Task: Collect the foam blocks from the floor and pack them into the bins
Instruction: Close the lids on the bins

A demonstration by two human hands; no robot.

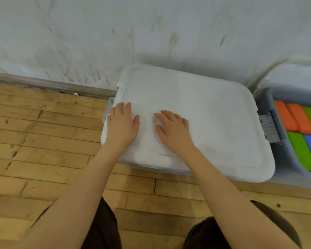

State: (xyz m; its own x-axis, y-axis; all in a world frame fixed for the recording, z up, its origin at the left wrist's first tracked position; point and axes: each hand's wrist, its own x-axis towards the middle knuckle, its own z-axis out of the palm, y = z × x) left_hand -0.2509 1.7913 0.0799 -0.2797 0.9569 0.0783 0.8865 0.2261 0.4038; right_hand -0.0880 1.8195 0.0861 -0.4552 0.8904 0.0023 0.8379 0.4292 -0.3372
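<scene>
White plastic lid [214, 123] on a bin, against the wall [115, 33]. Left hand [121, 125] flat on the lid near its left edge, right hand [173, 132] flat just beside it; each grip loose, fingers straight, holding nothing. Orange, green and blue foam blocks [302, 133] packed in an open grey bin [284, 159] (right side). Wooden floor [43, 150] below.

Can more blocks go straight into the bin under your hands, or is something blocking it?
Yes, it is blocked: the white lid covers the whole top of that bin, and the left hand and right hand rest flat on it. The grey bin to the right is uncovered, with foam blocks already inside.
</scene>
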